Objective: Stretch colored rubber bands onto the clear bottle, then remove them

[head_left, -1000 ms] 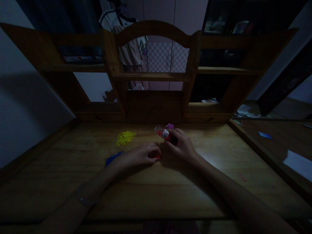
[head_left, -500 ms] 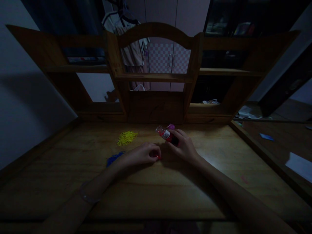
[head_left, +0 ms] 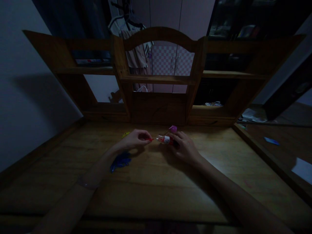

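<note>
My right hand (head_left: 183, 147) is wrapped round a small clear bottle (head_left: 164, 139) with red contents and a white label, held on its side with the mouth pointing left. My left hand (head_left: 135, 139) is raised off the wooden desk (head_left: 156, 188), its fingertips pinching a small red piece (head_left: 150, 139) just left of the bottle's mouth. A pink object (head_left: 173, 129) lies just behind the bottle. A blue pile (head_left: 120, 161) lies on the desk under my left wrist. A bit of the yellow pile (head_left: 126, 133) shows behind my left hand.
A wooden shelf unit (head_left: 158, 97) stands along the desk's far edge. A second dark surface on the right holds a blue scrap (head_left: 271, 140) and white paper (head_left: 302, 169). A wall closes the left side.
My left hand lifted from the desk and moved up toward the bottle's mouth with the red piece. The right hand tilted the bottle flatter. The yellow pile is now mostly hidden.
</note>
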Demonstrator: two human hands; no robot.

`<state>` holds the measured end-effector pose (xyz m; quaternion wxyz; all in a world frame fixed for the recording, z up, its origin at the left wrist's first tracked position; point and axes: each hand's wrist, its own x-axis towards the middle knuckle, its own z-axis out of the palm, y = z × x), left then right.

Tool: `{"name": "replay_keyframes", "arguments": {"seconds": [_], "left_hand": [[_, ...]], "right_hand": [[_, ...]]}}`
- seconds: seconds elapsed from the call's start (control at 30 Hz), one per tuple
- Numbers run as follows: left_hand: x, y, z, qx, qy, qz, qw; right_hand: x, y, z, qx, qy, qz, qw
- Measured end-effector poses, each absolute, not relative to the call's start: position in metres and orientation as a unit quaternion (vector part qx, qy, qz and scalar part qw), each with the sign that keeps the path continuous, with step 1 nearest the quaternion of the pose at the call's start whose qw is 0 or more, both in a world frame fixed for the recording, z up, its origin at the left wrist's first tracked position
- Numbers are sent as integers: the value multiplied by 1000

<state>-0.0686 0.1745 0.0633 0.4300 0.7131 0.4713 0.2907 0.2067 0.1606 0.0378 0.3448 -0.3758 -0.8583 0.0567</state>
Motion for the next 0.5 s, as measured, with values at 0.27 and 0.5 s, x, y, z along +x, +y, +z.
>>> {"name": "replay_keyframes", "arguments": {"seconds": [0.27,0.5], "left_hand": [[-68,177,58,722,458,296,426],[-64,181,46,740,435,280,430]], "right_hand": [[203,162,34,-364,-875,30,318],[198,158,34,-347,-882,24,317]]}}
